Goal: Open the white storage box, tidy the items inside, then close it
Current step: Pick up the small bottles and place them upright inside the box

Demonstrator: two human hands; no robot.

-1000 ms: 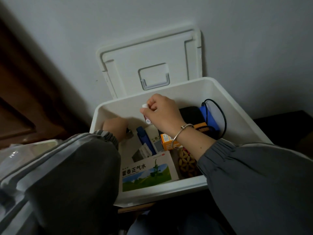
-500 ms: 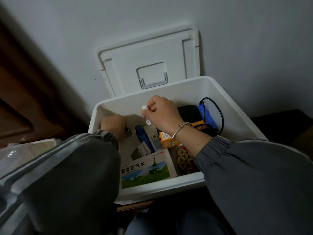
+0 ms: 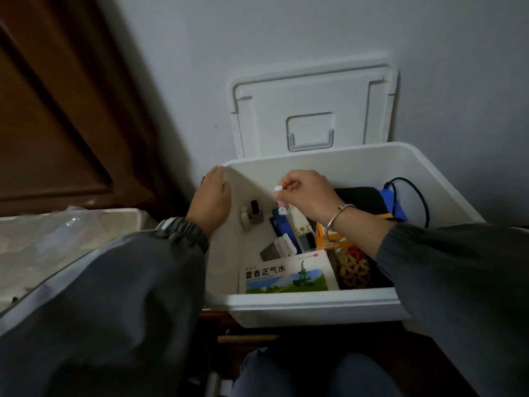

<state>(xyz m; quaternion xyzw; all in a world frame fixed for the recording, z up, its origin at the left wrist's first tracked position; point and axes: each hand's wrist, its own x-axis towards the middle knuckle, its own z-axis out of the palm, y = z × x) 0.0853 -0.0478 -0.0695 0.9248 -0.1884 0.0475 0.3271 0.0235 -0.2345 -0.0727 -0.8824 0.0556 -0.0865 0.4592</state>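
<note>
The white storage box [image 3: 315, 306] stands open, its lid [image 3: 312, 110] leaning upright against the wall. My right hand [image 3: 307, 194] pinches a small pink bottle with a white cap [image 3: 281, 203] above the box's middle. My left hand [image 3: 210, 202] grips the box's left rim, fingers over the outside. Inside lie a dark nail-polish bottle [image 3: 255, 213], a small pale bottle [image 3: 244, 220], a blue tube [image 3: 282, 227], a green-and-white medicine carton [image 3: 289, 275], an orange box [image 3: 335, 239], a yellow patterned item [image 3: 353, 270], a black pouch [image 3: 362, 199] and a blue item with a black cord [image 3: 396, 204].
A dark wooden door [image 3: 57, 110] stands at the left. A pale container under clear plastic [image 3: 57, 239] sits left of the box. The grey wall [image 3: 286, 38] is close behind. My knee in jeans [image 3: 315, 373] shows below the box.
My left hand came up out of the box and took hold of its left rim, uncovering the two small bottles. My right hand still holds the pink bottle; the view shifted left.
</note>
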